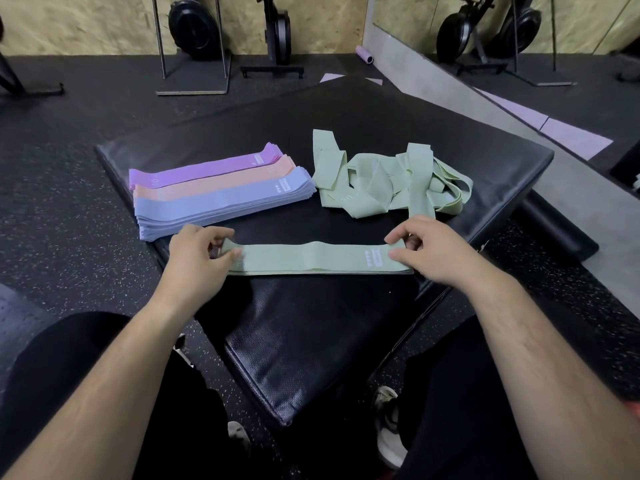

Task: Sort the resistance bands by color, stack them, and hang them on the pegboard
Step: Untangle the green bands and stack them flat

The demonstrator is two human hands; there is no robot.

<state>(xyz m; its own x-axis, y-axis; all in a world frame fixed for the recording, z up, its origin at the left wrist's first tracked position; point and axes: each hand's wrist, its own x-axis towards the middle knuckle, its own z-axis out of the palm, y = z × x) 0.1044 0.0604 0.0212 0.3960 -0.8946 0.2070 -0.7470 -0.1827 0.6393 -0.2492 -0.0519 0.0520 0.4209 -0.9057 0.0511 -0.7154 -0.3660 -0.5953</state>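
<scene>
Pale-green flat fabric resistance band (pixel 311 259) lies smoothed out on the near part of the black vinyl pad (pixel 311 323), its long axis running left to right between the hands. The left grip (pixel 194 258) pinches its left end, thumb on top; the right grip (pixel 436 258) pinches the labelled right end likewise. The stacked blue-grey bands (pixel 221 202), peach bands (pixel 214 183) and purple bands (pixel 207 169) sit just beyond the left grip, which is the nearer to them. A tangled heap of pale-green bands (pixel 391 178) lies beyond the right grip. I judge a green stack starts here.
</scene>
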